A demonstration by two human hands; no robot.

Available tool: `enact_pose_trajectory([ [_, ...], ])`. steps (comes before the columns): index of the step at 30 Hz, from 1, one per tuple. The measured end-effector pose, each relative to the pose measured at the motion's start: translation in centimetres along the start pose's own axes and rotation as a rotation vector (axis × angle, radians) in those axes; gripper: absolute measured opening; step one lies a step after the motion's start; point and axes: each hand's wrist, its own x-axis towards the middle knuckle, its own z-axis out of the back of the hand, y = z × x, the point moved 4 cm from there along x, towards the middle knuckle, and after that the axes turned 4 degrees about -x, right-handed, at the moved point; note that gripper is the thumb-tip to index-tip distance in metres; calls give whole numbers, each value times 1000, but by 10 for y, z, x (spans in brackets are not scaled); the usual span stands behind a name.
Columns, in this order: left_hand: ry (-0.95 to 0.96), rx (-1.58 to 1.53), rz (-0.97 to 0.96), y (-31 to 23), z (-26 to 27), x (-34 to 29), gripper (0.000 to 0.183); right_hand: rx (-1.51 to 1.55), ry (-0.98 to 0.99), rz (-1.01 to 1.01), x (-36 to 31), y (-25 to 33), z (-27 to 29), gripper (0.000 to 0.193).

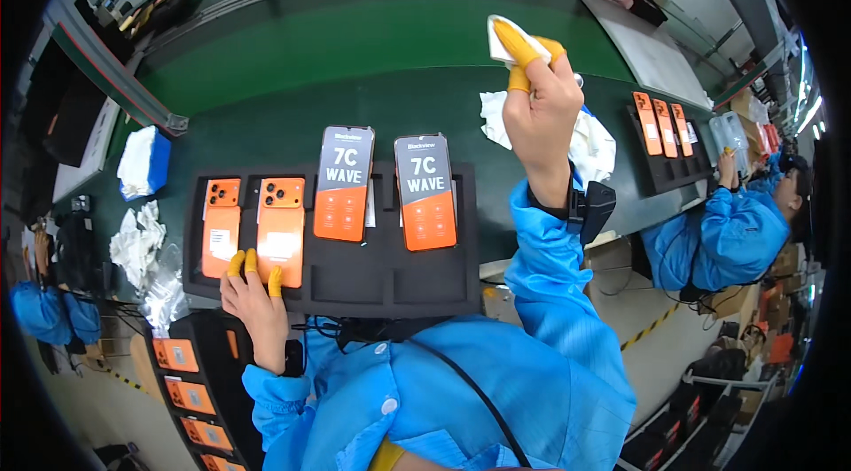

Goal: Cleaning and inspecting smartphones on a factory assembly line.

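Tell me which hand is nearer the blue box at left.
Left. The left hand is right of the blue box and closer to the body, at an orange phone; the right hand is raised much farther right, pinching a white cloth.

Palm of left hand, yellow-capped fingertips (257, 303): hidden; fingers cover the lower left corner of an orange phone with a white label (282, 216). Label print too small to read. Folded white cloth (497, 37) partly hidden by yellow-capped fingers of right hand (537, 103); palm unseen. Crumpled white cloth on the table (592, 148) part-blocked by the wrist. Lowest orange phone in the black side tray (218, 462) cut by bottom edge. Co-worker's hand (728, 170): too small, grip unclear. Brown boxes, right rim (792, 254): blurred.
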Motion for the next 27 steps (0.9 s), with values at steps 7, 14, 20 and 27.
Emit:
enact_pose_trajectory([
  [7, 62, 54, 21, -15, -2, 0, 63, -633, 226, -141, -40, -112, 22, 33],
  [14, 67, -128, 209, -45, 2, -25, 67, -728, 330, -57, -50, -148, 8, 32],
  [20, -82, -561, 161, -46, 14, -17, 40, -810, 357, 4, -54, -155, 15, 30],
  [27, -369, -461, 99, -45, 35, -10, 29, -704, 300, 95, -48, -110, 8, 36],
])
